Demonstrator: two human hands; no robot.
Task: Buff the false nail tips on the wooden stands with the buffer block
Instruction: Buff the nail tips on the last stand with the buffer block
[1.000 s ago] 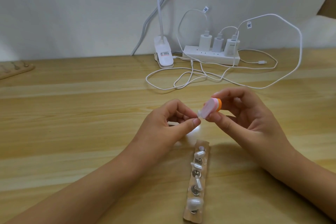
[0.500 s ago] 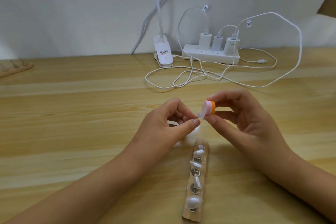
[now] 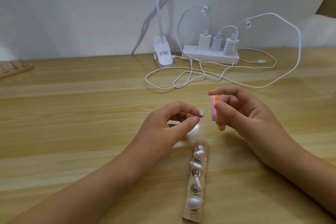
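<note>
Pinching a false nail tip (image 3: 256, 114) just clear of the buffer block (image 3: 214, 109), above the wooden desk (image 3: 72, 132).
The left hand (image 3: 169, 125) is holding the small white tip between thumb and forefinger, with only a little of it showing past the fingertips. The right hand (image 3: 243, 112) is gripping the pink-and-orange block upright between thumb and fingers, just beside the tip and not touching it. Several other tips (image 3: 194, 203) are sitting on the wooden stand (image 3: 201, 142) below, between the forearms. The pinch is looking thin, so I judge that a firm stroke is risking flicking the slick tip out across the desk. It is also risking the grit scraping a fingertip. A lowering wrist is risking a knock to the stand, unseating its perched tips.
</note>
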